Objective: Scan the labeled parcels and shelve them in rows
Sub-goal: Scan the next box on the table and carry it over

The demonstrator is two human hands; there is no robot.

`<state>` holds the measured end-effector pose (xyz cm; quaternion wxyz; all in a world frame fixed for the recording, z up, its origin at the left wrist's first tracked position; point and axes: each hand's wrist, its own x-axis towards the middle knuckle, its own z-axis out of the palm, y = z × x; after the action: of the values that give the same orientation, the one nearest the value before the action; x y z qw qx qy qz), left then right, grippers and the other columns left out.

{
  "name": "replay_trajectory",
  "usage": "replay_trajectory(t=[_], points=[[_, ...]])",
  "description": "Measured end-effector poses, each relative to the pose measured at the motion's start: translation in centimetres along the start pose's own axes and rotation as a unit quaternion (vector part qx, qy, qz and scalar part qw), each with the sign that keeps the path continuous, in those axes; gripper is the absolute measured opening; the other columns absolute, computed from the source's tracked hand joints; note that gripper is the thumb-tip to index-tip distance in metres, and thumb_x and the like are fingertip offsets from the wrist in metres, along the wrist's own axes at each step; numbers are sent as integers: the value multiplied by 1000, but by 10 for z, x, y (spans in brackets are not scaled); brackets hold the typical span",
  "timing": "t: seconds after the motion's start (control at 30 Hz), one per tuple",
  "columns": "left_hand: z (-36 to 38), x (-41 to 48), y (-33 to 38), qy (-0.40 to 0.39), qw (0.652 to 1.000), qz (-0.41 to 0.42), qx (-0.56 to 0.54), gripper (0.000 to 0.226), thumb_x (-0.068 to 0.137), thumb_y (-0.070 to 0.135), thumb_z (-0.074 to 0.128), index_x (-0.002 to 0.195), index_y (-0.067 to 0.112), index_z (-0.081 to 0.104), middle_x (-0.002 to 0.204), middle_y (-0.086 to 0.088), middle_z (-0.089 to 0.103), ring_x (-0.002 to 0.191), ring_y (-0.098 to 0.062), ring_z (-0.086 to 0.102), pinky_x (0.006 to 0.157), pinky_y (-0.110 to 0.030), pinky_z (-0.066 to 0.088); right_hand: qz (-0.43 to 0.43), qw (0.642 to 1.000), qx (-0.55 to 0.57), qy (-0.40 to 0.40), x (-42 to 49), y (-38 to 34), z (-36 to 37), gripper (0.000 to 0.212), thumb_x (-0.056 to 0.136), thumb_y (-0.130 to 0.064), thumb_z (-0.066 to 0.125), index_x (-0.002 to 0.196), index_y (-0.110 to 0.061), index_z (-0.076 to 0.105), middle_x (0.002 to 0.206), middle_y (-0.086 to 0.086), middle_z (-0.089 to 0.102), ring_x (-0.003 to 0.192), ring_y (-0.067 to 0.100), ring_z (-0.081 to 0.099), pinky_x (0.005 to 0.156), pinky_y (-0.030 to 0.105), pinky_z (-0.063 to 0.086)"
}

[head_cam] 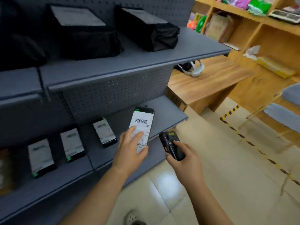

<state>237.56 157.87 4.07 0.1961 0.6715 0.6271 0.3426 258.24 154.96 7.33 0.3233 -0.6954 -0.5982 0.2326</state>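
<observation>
Holding a small flat parcel (pixel 142 120) in my left hand (pixel 129 146), fingers spread across its white label, thumb hooked round the near edge. It looks light and stiff to me, a slim dark packet with a smooth skin, so I judge it could slip if I pinched only a corner. The best hold is across the short width at the lower end, as I have it, which leaves the barcode at the top uncovered.

The parcel sits over the front right part of the lower shelf (pixel 170 114), barcode end pointing away from me. Whether its far end touches the shelf, I cannot tell.

My right hand (pixel 185 159) is just beside it on the right, wrapped round the black scanner (pixel 170 142) with the thumb on its keys. The scanner's nose is near the parcel's lower right edge but apart from it.

Off to the left on the same shelf, three shelved parcels (pixel 72 144) lie label-up in a row with gaps between them. This one goes at the right end, I reckon.
</observation>
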Motion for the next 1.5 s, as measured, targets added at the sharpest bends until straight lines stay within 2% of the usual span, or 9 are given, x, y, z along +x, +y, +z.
replay_trajectory(t=[0.23,0.33,0.5,0.63,0.8,0.9,1.07,1.27,1.5], points=[[37,58,-32,71,990,-116,36,51,88,36,67,136,21,55,154,3,30,134,-23,29,107,-39,37,-73,991,4,-116,116,19,53,53,74,-39,78,125,-31,64,115,-14,61,99,6,60,83,21,49],[54,67,-36,97,983,-152,45,51,87,34,69,135,20,56,153,2,32,134,-25,30,105,-39,38,-101,982,-3,-161,148,30,65,56,73,-47,74,126,-32,63,114,-12,61,101,12,60,84,29,52],[97,85,-44,145,964,-213,61,50,87,36,68,135,23,55,152,5,31,135,-23,30,101,-42,43,-156,964,-2,-217,201,58,85,52,77,-35,78,126,-28,64,109,-13,59,95,9,59,79,26,51],[142,101,-48,169,947,-263,70,50,88,36,67,135,24,55,152,5,30,135,-22,30,101,-40,42,-186,947,6,-262,242,92,103,52,77,-35,77,126,-27,64,114,-7,63,100,14,61,82,35,55],[189,121,-68,171,930,-312,90,50,89,33,67,136,22,54,152,1,31,135,-26,30,100,-41,41,-205,939,10,-275,278,127,119,51,76,-38,78,125,-33,64,111,-12,62,97,13,60,79,38,56],[208,137,-88,176,922,-329,106,51,88,32,67,136,20,55,152,-1,33,134,-28,31,100,-42,41,-205,940,28,-269,293,139,130,50,76,-37,79,124,-30,66,110,-13,61,96,12,60,78,37,56],[227,158,-127,152,906,-374,130,56,88,35,65,139,20,51,154,-2,28,131,-29,31,97,-46,46,-225,937,49,-261,310,148,150,48,75,-35,79,121,-28,68,106,-16,58,95,10,59,77,28,52],[229,190,-147,141,913,-357,137,61,87,38,66,142,18,47,157,-2,22,136,-28,27,104,-42,39,-218,940,56,-254,327,156,163,47,75,-33,79,120,-25,69,107,-13,60,90,-1,52,73,11,41],[228,206,-157,136,915,-354,140,62,86,41,67,142,20,48,157,-1,23,135,-28,27,105,-44,40,-205,943,36,-259,338,161,161,48,75,-37,78,121,-28,68,109,-14,61,92,-1,53,73,6,38]])
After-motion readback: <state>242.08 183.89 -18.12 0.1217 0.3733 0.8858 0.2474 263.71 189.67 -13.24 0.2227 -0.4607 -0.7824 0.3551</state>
